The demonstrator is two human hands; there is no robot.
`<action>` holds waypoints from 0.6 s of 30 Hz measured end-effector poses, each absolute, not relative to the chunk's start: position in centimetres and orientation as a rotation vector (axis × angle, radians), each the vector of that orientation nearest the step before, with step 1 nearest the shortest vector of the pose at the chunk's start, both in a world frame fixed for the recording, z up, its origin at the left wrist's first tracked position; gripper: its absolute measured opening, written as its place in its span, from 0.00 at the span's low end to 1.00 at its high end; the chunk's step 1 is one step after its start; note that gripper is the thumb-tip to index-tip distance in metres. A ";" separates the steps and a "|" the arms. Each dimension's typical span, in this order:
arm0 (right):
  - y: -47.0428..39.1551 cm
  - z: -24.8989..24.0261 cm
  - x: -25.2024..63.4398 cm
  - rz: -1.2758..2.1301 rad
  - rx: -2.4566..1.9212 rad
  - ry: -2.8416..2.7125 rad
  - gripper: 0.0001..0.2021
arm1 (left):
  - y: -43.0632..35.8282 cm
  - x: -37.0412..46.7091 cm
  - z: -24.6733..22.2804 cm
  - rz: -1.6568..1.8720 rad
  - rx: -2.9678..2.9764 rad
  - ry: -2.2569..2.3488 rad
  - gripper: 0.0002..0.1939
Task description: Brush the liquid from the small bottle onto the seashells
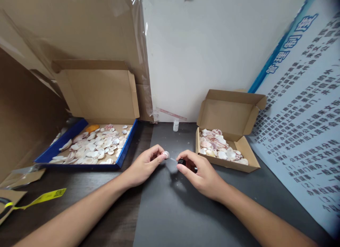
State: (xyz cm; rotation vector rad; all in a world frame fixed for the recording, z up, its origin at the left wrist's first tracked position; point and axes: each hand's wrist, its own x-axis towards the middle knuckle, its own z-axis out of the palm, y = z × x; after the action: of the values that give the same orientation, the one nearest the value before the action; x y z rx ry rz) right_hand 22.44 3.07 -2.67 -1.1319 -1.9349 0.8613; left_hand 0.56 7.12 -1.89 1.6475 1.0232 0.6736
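Observation:
Between the thumb and fingers of my left hand (145, 165) is a small striped seashell (166, 155). My right hand (198, 170) pinches a black cap (181, 162) with a thin, pale applicator (172, 159) reaching left from it. The applicator's tip is close to the shell; whether it touches cannot be made out. Both hands are over the dark grey mat (164, 211). Farther back on the mat stands a small white bottle (175, 125), upright.
A blue-sided cardboard box (79, 166) of many seashells lies open at the left. A smaller brown box (228, 165) of shells stands open at the right. Behind is a white wall (199, 45); a printed poster (300, 133) leans at the right. A yellow tag (47, 196) lies at the left.

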 end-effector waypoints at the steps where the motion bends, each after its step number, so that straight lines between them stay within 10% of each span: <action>1: 3.0 -2.7 22.5 0.862 -1.131 -1.932 0.06 | 7.1 0.6 -1.9 0.682 1.646 1.032 0.17; 18: 3.0 -2.7 22.4 0.897 -1.124 -1.906 0.06 | 7.4 0.4 -1.9 0.697 1.600 1.056 0.19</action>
State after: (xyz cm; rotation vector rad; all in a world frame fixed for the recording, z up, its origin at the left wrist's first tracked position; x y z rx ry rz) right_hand 22.38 3.03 -2.66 -1.1238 -1.9061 0.8974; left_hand 0.40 7.42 -1.91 1.6001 1.0557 0.6973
